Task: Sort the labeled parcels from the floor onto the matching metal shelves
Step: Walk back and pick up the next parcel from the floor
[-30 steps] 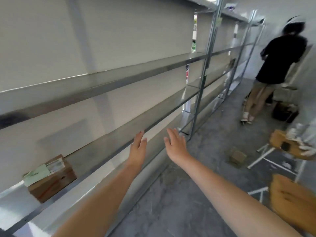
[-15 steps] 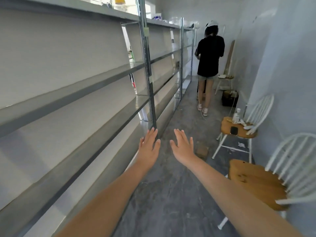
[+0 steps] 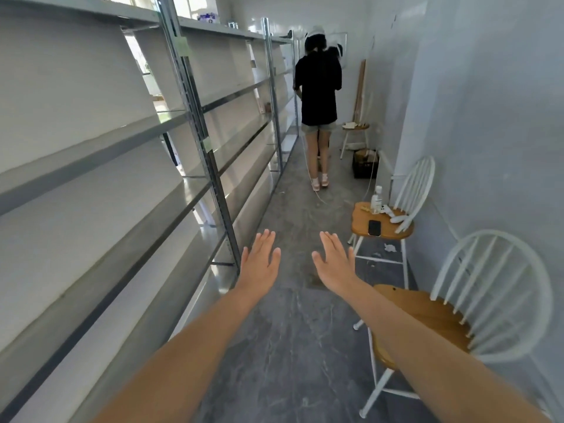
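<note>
Long metal shelves [image 3: 128,141] run down the left side of a narrow aisle, their boards bare in this view. Both my arms stretch forward over the grey floor. My left hand [image 3: 259,261] is flat with straight fingers and holds nothing. My right hand [image 3: 334,262] is likewise flat and empty, a hand's width to its right. A small brown parcel on the floor is mostly hidden behind my right hand. No other parcel shows near me.
Another person [image 3: 319,96] in a black top stands farther down the aisle, back turned. Two white chairs with wooden seats [image 3: 383,227] [image 3: 427,315] line the right wall; the nearer-to-far one carries a phone and a bottle. A stool and a dark crate [image 3: 364,166] stand beyond.
My view has swung right, from facing the shelves to looking down the aisle. The boxed parcel on the lower shelf has left the view. Both hands stay flat and empty.
</note>
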### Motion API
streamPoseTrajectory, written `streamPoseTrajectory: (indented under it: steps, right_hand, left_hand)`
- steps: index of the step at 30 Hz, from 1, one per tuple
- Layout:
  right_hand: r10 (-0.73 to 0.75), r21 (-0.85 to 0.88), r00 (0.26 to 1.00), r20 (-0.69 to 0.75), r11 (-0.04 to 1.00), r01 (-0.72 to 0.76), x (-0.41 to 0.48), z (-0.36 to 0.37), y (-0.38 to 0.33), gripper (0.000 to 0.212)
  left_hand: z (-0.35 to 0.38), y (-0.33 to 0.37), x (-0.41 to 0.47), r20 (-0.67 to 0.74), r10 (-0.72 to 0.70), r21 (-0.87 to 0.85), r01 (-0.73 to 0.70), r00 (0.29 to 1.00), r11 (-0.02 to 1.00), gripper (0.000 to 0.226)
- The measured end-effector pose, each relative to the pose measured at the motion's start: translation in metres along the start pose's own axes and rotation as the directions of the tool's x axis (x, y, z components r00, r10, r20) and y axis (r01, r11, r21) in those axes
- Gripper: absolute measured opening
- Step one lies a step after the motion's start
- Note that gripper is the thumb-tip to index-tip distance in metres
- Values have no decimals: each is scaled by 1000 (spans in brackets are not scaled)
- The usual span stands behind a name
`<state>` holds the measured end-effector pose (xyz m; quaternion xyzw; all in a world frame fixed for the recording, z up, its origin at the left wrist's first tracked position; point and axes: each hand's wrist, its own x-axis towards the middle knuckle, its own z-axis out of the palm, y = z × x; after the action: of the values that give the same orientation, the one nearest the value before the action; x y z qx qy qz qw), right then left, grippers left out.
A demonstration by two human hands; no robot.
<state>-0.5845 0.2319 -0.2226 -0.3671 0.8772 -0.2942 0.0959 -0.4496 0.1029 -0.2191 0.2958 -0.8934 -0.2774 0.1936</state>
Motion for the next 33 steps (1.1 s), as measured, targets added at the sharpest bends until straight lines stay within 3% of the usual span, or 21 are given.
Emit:
streamPoseTrajectory:
  steps: [17,24,33]
  right_hand:
    - [266,-84,964,9,961,-265,160,25,23,58]
    - [279,-115,960,16,954,-275,229,53,0,57]
    - [320,-96,947,4,943,-318,284,60,5,57]
  left_hand:
    - [52,-52,186,180,59,-12,-58,982,998,53]
    - [47,-95,266,246,39,10,-43,969,999,54]
    - [67,-100,331,282,76,-2,-79,956,997,53]
